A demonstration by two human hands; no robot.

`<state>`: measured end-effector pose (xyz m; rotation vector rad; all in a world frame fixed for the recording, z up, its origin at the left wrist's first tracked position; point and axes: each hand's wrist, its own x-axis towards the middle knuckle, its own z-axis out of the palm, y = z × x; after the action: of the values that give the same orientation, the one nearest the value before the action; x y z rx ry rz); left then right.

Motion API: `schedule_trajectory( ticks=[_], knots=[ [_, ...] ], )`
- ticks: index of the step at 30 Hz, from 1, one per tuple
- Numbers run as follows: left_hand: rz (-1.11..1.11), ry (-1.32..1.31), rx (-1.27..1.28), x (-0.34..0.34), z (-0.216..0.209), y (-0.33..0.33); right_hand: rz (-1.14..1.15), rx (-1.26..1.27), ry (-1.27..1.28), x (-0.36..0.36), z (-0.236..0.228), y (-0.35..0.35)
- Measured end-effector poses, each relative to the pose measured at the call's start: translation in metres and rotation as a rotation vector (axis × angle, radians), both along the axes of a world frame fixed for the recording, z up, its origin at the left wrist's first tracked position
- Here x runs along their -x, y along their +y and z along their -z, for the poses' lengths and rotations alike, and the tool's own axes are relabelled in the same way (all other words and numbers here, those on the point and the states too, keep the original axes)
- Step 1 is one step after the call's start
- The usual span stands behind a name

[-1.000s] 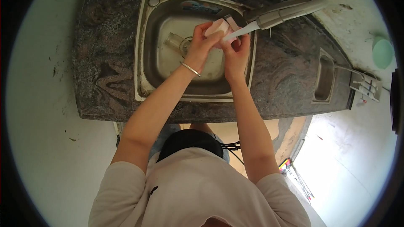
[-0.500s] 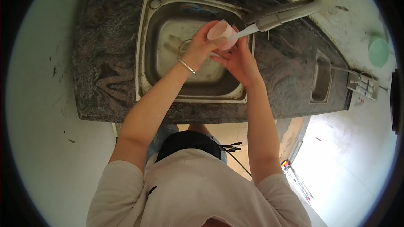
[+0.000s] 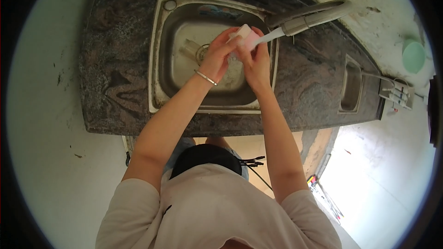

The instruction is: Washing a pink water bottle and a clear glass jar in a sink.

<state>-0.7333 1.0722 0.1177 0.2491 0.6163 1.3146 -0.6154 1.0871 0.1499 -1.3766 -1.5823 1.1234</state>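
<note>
A small pink cup (image 3: 249,37) is held between both my hands over the far right part of the steel sink (image 3: 154,64). My left hand (image 3: 218,57) has its fingers curled round the cup's left side, thumb on top. My right hand (image 3: 257,67) closes on it from the right. Water from the grey faucet (image 3: 310,20) runs onto the cup and my right fingers. The cup is tilted, and its mouth is hidden from view. A pale, see-through piece (image 3: 188,50) lies on the sink floor by the drain (image 3: 201,55).
Dark stone counter (image 3: 120,64) surrounds the sink. A blue patterned thing (image 3: 219,11) rests at the sink's far wall. Farther right are a small second basin (image 3: 352,85), a white tap fixture (image 3: 399,94) and a green bowl (image 3: 413,56).
The cup has turned in my hands, so its round opening no longer shows. My right forearm has swung left, and its hand has drawn closer to my left hand.
</note>
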Motion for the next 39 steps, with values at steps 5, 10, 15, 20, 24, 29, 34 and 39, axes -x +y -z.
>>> schedule_trajectory(
  ticks=[5,10,15,20,24,29,34,39],
  knots=[
    [-0.023,0.125,-0.096,0.007,0.006,0.002,-0.009,0.07,-0.044,0.005,-0.011,0.002],
    [0.109,0.382,-0.315,0.022,-0.011,0.012,-0.086,0.066,0.295,-0.005,0.005,-0.004],
    [0.078,0.56,-0.39,0.011,-0.014,0.018,-0.173,-0.156,0.058,-0.008,0.007,-0.012],
    [0.153,0.424,-0.173,-0.002,-0.031,0.03,-0.118,-0.401,-0.229,-0.012,-0.001,-0.011],
    [0.209,0.334,-0.181,0.001,-0.047,0.019,0.0,-0.287,-0.151,-0.023,-0.004,-0.006],
    [0.128,0.517,-0.314,0.019,-0.034,0.002,-0.032,-0.183,-0.03,-0.024,-0.009,-0.003],
    [0.1,0.385,-0.218,0.02,-0.038,0.002,-0.055,-0.246,-0.015,-0.021,-0.009,-0.003],
    [0.08,0.242,0.094,0.009,-0.045,0.006,-0.053,-0.612,-0.494,-0.028,-0.012,0.0]
  ],
)
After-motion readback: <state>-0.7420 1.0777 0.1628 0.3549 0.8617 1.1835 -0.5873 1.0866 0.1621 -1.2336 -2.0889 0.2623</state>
